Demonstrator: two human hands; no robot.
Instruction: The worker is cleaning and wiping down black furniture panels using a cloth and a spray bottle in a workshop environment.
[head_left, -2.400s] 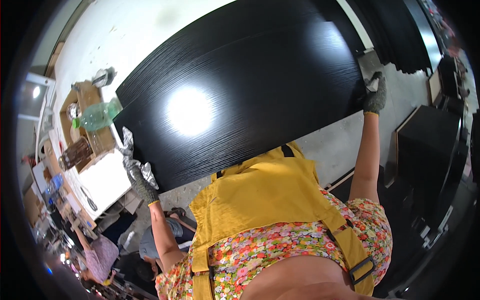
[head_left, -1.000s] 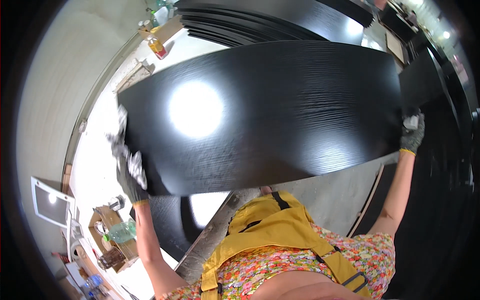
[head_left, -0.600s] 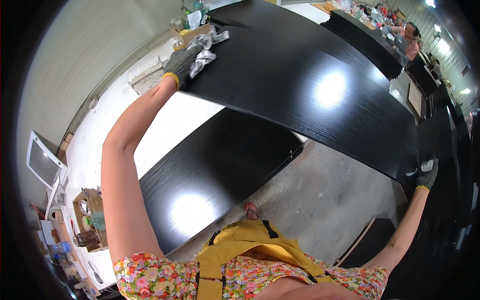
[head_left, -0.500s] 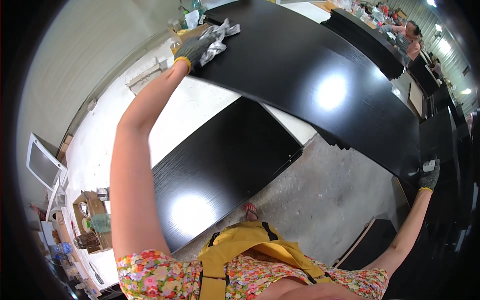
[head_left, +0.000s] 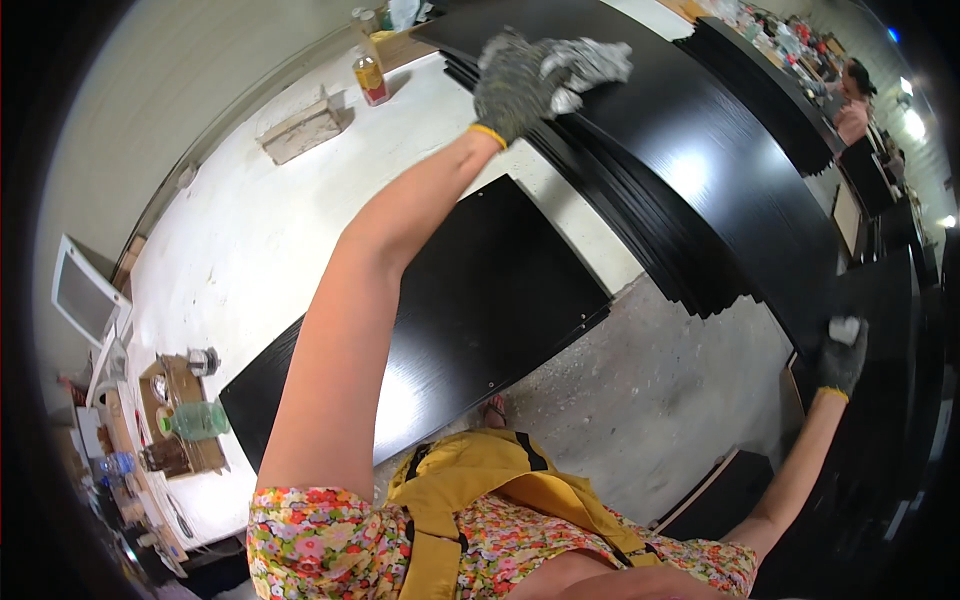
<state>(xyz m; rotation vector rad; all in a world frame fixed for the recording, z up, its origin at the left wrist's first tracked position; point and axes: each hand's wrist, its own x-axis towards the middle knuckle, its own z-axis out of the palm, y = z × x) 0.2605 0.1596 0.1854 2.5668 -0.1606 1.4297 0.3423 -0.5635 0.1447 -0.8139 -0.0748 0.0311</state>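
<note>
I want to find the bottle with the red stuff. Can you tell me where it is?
Look along the white floor to its far edge, left of the stack of black boards under the gloved left hand. The bottle stands there alone, right of a pale block: clear on top, red below.

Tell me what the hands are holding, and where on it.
Both gloved hands hold the long black panel: the left hand grips its far end, the right hand its near end.

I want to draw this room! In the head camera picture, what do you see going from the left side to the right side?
White framed panel → green jar → black board on the floor → left hand in a grey glove → big black board being held → right hand.
</note>
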